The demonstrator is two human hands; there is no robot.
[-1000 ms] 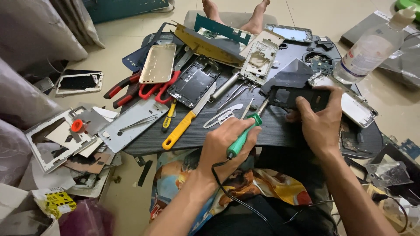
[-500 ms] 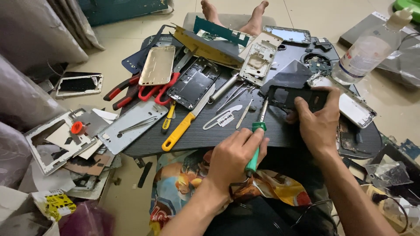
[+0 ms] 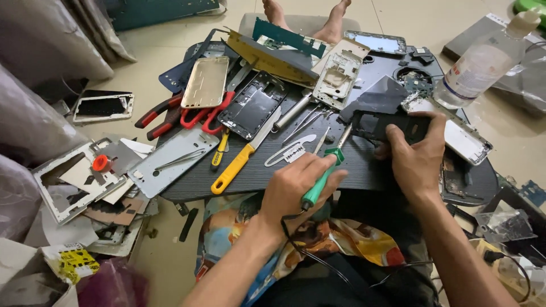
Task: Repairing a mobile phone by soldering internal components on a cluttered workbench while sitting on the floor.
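A dark slatted desk lies low across the person's lap, which puts the work within reach of both forearms while the person sits on the floor. Its far half is heaped with stripped phone parts: a black phone chassis, a gold back cover resting over the red-handled pliers, and a pale mid-frame leaning on the pile. A grey metal plate with tweezers on it overhangs the desk's left edge. A clear plastic bottle stands on the floor to the right, away from the tools.

The black phone frame sits near the desk's right side, slightly raised at its far edge. The right hand is closed over its near right corner, thumb on top and fingers curled round the edge, apparently to pin it steady. The left hand is wrapped fully shut round the green-handled soldering iron, gripped like a pen, with its metal tip angled up toward the frame's left end; whether the tip touches the frame I cannot tell. Its black cord trails back over the lap. A yellow-handled knife and a small razor blade lie flat just left of that hand.
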